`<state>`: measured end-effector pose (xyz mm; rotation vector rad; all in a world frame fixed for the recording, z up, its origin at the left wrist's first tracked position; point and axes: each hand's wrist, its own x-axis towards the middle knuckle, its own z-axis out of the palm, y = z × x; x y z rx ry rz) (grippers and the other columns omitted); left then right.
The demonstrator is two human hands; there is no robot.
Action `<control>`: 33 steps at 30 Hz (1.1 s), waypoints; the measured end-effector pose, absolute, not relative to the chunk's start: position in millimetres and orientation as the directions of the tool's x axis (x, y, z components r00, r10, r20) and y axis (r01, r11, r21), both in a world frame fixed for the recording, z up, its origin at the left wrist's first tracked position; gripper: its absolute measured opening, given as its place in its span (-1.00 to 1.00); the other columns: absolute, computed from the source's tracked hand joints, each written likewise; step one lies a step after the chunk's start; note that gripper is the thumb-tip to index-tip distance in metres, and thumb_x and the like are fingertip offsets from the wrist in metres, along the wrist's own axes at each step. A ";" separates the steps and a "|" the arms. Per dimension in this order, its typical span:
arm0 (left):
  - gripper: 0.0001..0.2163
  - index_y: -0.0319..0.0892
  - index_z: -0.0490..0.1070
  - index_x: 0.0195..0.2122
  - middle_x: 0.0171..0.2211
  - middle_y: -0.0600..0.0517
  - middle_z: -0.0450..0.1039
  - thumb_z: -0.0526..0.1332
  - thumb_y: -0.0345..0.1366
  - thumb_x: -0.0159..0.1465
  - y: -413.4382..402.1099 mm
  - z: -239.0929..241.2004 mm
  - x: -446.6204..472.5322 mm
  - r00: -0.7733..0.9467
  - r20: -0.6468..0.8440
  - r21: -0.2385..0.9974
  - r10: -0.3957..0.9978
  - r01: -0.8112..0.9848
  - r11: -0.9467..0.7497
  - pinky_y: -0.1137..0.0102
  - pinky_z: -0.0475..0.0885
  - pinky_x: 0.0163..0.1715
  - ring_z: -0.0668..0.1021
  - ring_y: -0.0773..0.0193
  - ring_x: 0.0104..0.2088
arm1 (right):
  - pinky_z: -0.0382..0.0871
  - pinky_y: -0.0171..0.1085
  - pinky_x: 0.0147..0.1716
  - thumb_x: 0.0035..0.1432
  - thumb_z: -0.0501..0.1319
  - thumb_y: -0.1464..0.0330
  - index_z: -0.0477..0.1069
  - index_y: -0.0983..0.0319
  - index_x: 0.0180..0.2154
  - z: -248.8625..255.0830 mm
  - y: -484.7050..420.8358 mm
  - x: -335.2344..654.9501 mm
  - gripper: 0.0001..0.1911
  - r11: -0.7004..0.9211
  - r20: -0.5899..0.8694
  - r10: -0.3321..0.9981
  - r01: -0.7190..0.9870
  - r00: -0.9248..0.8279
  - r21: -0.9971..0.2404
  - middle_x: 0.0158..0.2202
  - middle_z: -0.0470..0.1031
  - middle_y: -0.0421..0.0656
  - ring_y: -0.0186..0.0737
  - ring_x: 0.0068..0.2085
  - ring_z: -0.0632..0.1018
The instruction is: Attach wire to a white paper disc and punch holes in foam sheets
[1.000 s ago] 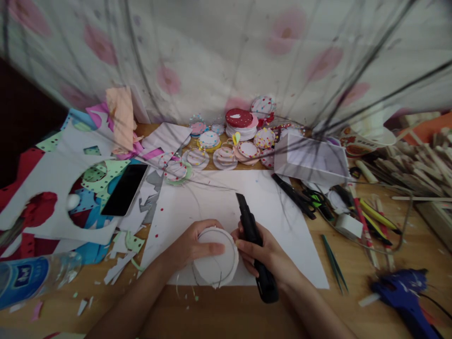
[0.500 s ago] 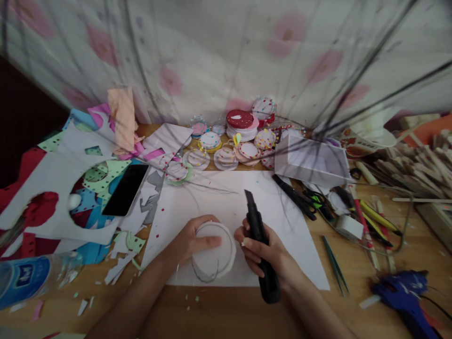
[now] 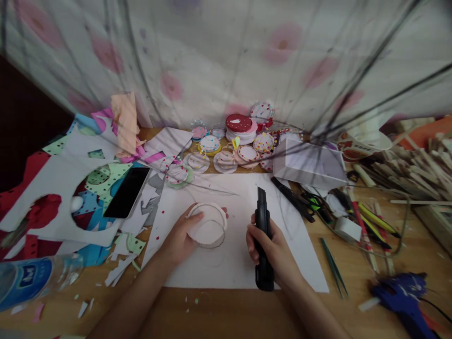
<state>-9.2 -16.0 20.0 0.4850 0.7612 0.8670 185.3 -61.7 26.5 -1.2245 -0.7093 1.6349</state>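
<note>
My left hand grips a round white disc at its left side, thumb on top and fingertips showing past the far right rim. The disc has a pale, thick-looking edge; whether it is foam or card I cannot tell. In my right hand is a black utility knife, held upright with its dark blade pointing away from me. Blade and disc are apart. Both hands are above a large white paper sheet, on which faint pencil circles show near the disc.
Paper scraps, a phone and a plastic bottle lie left. Several decorated discs sit at the back beside a white box. Tweezers, pliers, a glue gun and wooden sticks are right.
My left hand has turned the disc and moved it slightly away from me. The knife has moved a little right and stands more upright, farther from the disc.
</note>
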 end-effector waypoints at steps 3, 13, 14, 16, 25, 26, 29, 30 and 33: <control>-0.77 -0.22 0.34 -0.13 -0.10 -0.18 0.50 0.09 -0.37 0.18 -16.9 23.9 -9.7 0.541 -0.352 0.514 0.764 -0.571 0.641 0.04 0.28 -0.01 0.50 -0.03 -0.03 | 0.15 -0.48 -0.76 0.16 0.20 0.24 0.16 0.15 -0.25 23.3 -61.0 185.9 -0.77 -0.372 -0.390 0.921 -0.341 -0.019 -0.863 -0.68 0.28 -0.41 -0.47 -0.70 0.22; -0.12 -0.27 0.14 0.17 0.19 -0.23 0.22 0.06 -0.58 -0.35 -18.7 19.6 -11.4 0.724 -0.155 0.520 0.672 -0.519 0.679 0.04 -0.05 0.18 0.20 -0.11 0.22 | 0.15 -0.48 -0.76 0.12 0.24 0.22 0.16 0.16 -0.26 19.9 -62.3 179.1 -0.72 -0.356 -0.349 0.934 -0.250 -0.073 -0.901 -0.48 0.42 -0.29 -0.45 -0.63 0.31; -0.12 -0.26 0.15 0.16 0.18 -0.22 0.23 0.06 -0.58 -0.35 -19.0 18.5 -10.1 0.724 -0.136 0.535 0.676 -0.521 0.665 0.05 -0.06 0.19 0.19 -0.10 0.22 | 0.15 -0.47 -0.76 0.11 0.25 0.21 0.16 0.16 -0.26 19.1 -62.8 178.1 -0.71 -0.361 -0.352 0.933 -0.231 -0.080 -0.903 -0.46 0.42 -0.28 -0.45 -0.63 0.32; -0.15 -0.24 0.18 0.14 0.18 -0.19 0.23 0.07 -0.58 -0.33 -19.5 15.6 -7.9 0.716 -0.131 0.578 0.686 -0.507 0.639 0.05 -0.06 0.19 0.17 -0.10 0.23 | 0.16 -0.46 -0.76 0.10 0.25 0.21 0.17 0.17 -0.26 18.0 -63.4 176.5 -0.71 -0.365 -0.351 0.931 -0.195 -0.101 -0.911 -0.42 0.44 -0.25 -0.45 -0.62 0.33; -0.21 -0.15 0.21 0.16 0.26 -0.14 0.11 0.20 -0.55 -0.22 -20.9 4.8 -13.1 0.741 -0.177 0.710 0.647 -0.359 0.606 0.08 -0.09 0.19 0.04 -0.07 0.28 | 0.21 -0.44 -0.74 0.10 0.22 0.26 0.19 0.17 -0.27 12.9 -62.4 173.9 -0.76 -0.371 -0.364 0.928 -0.113 -0.076 -0.922 -0.40 0.43 -0.25 -0.43 -0.60 0.37; -0.23 -0.15 0.22 0.15 0.25 -0.13 0.13 0.21 -0.54 -0.20 -21.0 4.5 -13.3 0.743 -0.167 0.721 0.648 -0.356 0.594 0.12 -0.10 0.20 0.04 -0.05 0.28 | 0.20 -0.45 -0.74 0.10 0.22 0.25 0.18 0.17 -0.27 11.7 -62.4 174.0 -0.76 -0.386 -0.381 0.923 -0.109 -0.060 -0.916 -0.46 0.39 -0.29 -0.42 -0.61 0.35; -0.29 -0.13 0.25 0.14 0.22 -0.11 0.19 0.30 -0.48 -0.12 -21.2 5.0 -10.7 0.731 -0.175 0.747 0.659 -0.337 0.573 0.15 -0.05 0.19 0.14 -0.04 0.24 | 0.20 -0.46 -0.75 0.09 0.22 0.26 0.19 0.16 -0.25 9.8 -62.2 175.1 -0.75 -0.427 -0.427 0.904 -0.137 -0.031 -0.894 -0.58 0.29 -0.37 -0.45 -0.65 0.28; -0.31 -0.12 0.26 0.13 0.20 -0.12 0.22 0.33 -0.45 -0.10 -21.3 5.5 -9.2 0.728 -0.180 0.756 0.662 -0.328 0.567 0.15 -0.02 0.18 0.19 -0.05 0.22 | 0.19 -0.46 -0.76 0.09 0.23 0.26 0.19 0.16 -0.24 10.0 -62.1 175.7 -0.75 -0.440 -0.441 0.897 -0.167 -0.031 -0.882 -0.59 0.27 -0.38 -0.45 -0.65 0.27; -0.33 -0.15 0.27 0.11 0.14 -0.15 0.28 0.40 -0.32 -0.08 -21.1 7.9 -4.7 0.737 -0.162 0.771 0.657 -0.321 0.550 0.13 0.05 0.14 0.27 -0.08 0.16 | 0.18 -0.49 -0.77 0.08 0.24 0.28 0.20 0.16 -0.24 12.7 -61.0 177.7 -0.74 -0.459 -0.464 0.884 -0.280 -0.055 -0.843 -0.58 0.25 -0.39 -0.46 -0.64 0.27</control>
